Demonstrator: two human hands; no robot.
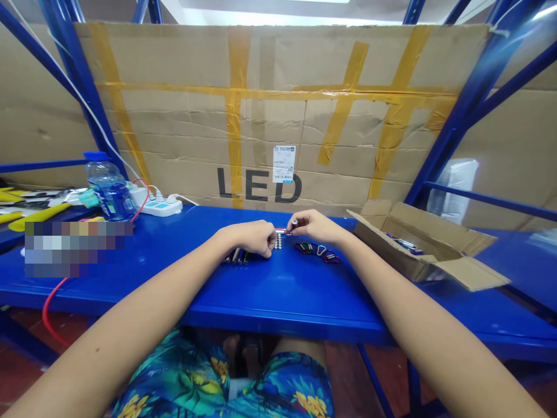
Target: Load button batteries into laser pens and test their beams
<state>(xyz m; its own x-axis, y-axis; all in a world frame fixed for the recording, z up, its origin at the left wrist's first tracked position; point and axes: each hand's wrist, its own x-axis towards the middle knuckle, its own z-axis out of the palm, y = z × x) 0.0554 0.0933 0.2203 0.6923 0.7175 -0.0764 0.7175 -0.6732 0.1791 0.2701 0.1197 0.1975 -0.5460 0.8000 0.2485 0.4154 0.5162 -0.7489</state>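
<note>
Grips meet mid-bench (pixel 278 290): my left hand (pixel 255 237) and right hand (pixel 314 226) both pinch a mini torch (pixel 282 231). Button cells (pixel 278 242), stacked just at its 6 o'clock, could topple, I judge, if a knuckle brushes them.

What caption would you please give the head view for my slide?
Left hand and right hand pinch a small metal part above a blue table, carabiners nearby.
</note>
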